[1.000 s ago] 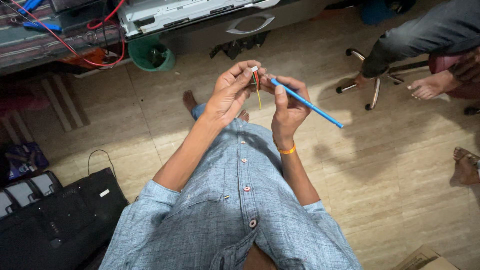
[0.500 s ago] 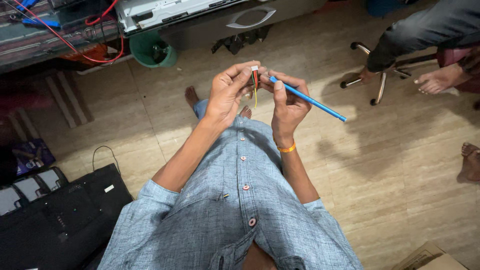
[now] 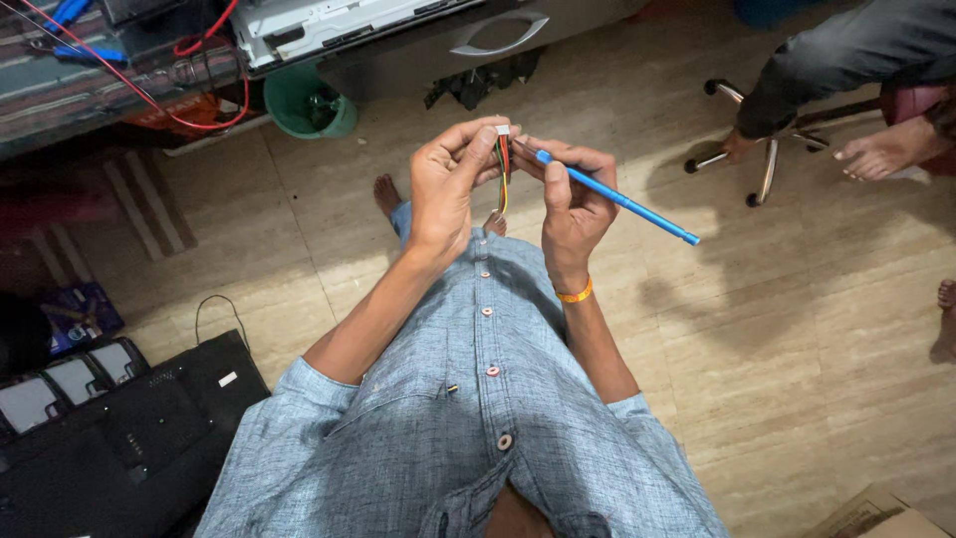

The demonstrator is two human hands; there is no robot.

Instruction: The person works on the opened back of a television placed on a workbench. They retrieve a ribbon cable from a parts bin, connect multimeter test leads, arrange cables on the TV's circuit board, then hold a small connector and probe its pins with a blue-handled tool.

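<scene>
The small white plastic connector with its bundle of red, green and yellow wires (image 3: 503, 159) sits at twelve o'clock, pinched in the left hand (image 3: 448, 184) — barely shifted since a second ago. The right hand (image 3: 573, 199) keeps its fingers clamped on the thin blue plastic-handled tool (image 3: 617, 199), tip at the connector — contact hidden by fingers.

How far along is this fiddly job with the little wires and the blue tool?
Done: the small white connector with its coloured wires is picked up, pinched in the left hand. In hand: the right hand holds a thin blue tool, its tip aimed at the connector. Left: the wires hang loose beneath the connector, their far ends unattached to anything visible. Whether the tip touches the connector is too small to tell.
</scene>
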